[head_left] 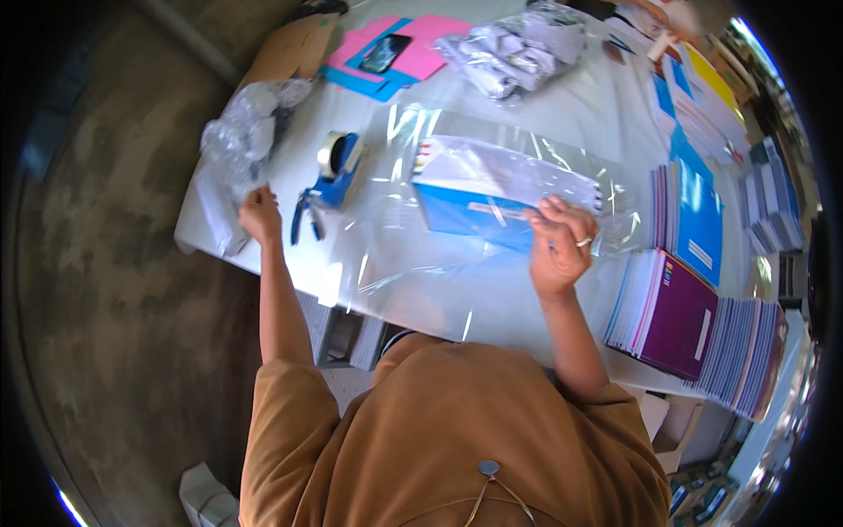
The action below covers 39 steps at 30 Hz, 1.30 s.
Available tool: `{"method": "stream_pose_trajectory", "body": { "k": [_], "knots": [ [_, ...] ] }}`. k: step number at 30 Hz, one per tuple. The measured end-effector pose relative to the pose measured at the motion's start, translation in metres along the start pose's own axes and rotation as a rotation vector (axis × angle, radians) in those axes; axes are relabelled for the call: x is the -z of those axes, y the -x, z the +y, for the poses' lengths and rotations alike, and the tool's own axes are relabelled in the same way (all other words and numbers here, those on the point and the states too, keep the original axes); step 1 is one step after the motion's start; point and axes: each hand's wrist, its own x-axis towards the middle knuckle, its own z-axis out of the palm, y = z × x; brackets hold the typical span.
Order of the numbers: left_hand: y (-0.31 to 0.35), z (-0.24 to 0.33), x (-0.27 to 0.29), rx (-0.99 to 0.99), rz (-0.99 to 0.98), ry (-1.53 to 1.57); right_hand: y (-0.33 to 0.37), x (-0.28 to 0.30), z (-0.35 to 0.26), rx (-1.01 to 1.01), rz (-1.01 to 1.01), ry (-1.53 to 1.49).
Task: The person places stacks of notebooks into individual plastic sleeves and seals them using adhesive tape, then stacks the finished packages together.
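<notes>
My left hand (260,215) is closed at the near side of a crumpled heap of clear plastic (241,132) by the table's left edge, its fingertips pinching the plastic. My right hand (562,244) has its fingers curled together over a spiral-bound notebook (492,224) with a blue-and-white cover. It pinches the clear plastic sheet (386,263) that lies spread around and over the notebook. The fingertips are partly blurred. Between my hands sits a blue tape dispenser (334,180) with a roll of tape.
Stacks of notebooks stand along the right side, some blue (700,228), some purple (676,316). At the back lie pink and blue sheets (421,39) under a phone (385,54), beside crumpled plastic (518,53). Another person's hand (648,10) shows at the far right.
</notes>
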Motion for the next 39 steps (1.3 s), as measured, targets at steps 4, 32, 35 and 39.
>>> {"method": "stream_pose_trajectory", "body": {
  "k": [4, 32, 35, 39],
  "knots": [
    [0.122, 0.211, 0.031, -0.033, -0.463, 1.161, 0.003, 0.006, 0.014, 0.032, -0.008, 0.035],
    [0.214, 0.098, -0.016, 1.001, -1.425, 0.809, 0.007, 0.039, 0.065, -0.777, -0.962, -0.576],
    [0.221, 0.088, -0.012, 0.958, -1.471, 0.761, 0.059, 0.039, 0.082, -0.686, -1.343, 0.478],
    [0.225, 0.108, -0.009, 0.917, -1.426, 0.789, 0.151, 0.086, 0.086, -0.825, -1.077, 0.655]
  ]
}}
